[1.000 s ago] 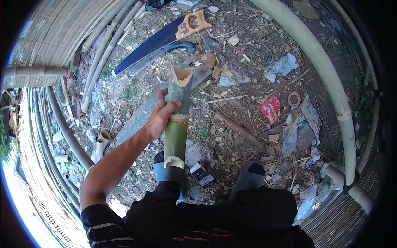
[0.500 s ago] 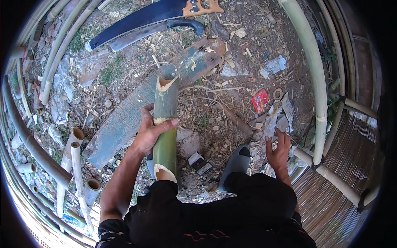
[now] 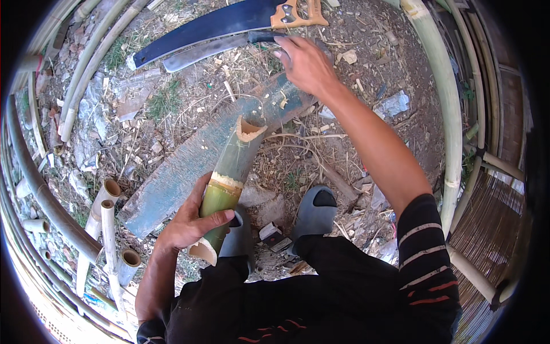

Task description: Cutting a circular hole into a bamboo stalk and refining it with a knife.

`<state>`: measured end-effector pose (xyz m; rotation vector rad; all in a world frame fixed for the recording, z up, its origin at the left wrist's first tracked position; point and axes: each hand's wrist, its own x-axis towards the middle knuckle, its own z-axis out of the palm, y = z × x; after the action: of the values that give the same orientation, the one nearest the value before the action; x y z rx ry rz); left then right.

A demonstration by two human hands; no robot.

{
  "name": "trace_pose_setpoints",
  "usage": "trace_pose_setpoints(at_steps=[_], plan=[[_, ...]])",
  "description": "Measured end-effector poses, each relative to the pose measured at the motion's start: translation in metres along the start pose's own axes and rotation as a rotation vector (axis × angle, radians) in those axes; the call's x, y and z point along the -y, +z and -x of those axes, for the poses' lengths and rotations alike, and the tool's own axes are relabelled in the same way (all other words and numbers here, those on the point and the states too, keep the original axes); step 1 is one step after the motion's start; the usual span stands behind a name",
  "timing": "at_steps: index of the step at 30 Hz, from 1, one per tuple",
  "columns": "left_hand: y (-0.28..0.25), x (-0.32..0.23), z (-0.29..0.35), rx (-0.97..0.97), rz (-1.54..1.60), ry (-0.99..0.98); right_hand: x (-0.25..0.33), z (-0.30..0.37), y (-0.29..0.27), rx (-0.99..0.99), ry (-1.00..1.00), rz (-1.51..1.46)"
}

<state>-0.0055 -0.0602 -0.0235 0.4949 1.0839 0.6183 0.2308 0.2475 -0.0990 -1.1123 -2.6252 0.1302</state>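
Note:
My left hand is wrapped round the lower part of a thick green bamboo section. The piece leans, its top tilted away to the right, and both visible ends have curved, notched cuts. A pale scraped band circles it at the joint. My right hand is stretched far forward over the dark handle of a machete lying on the ground. Its fingers are apart above the handle's end, which they partly hide; a firm grip does not show. Just beyond the machete lies a large curved saw with an orange-brown handle.
A worn wooden plank slants across the ground beneath the bamboo. Short bamboo tubes stand at the left. A long bamboo pole runs along the right, near a slatted bamboo panel. Wood chips and plastic scraps litter the dirt.
My right hand has gone from beside my right knee forward to the machete handle. The bamboo's lower end has swung left, and my left hand sits lower on it.

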Motion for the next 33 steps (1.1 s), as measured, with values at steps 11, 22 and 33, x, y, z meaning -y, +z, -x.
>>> trace_pose_setpoints(at_steps=[11, 22, 33], plan=[[0.001, 0.003, 0.012, -0.073, -0.174, -0.021, -0.017, -0.085, 0.049, 0.414, -0.034, 0.238], [0.000, 0.005, 0.037, -0.217, -0.182, -0.040, 0.071, 0.105, -0.062, 0.304, 0.201, -0.448], [0.006, -0.003, 0.043, -0.187, -0.157, -0.073, 0.141, 0.123, -0.096, -0.020, 0.004, -0.617]])
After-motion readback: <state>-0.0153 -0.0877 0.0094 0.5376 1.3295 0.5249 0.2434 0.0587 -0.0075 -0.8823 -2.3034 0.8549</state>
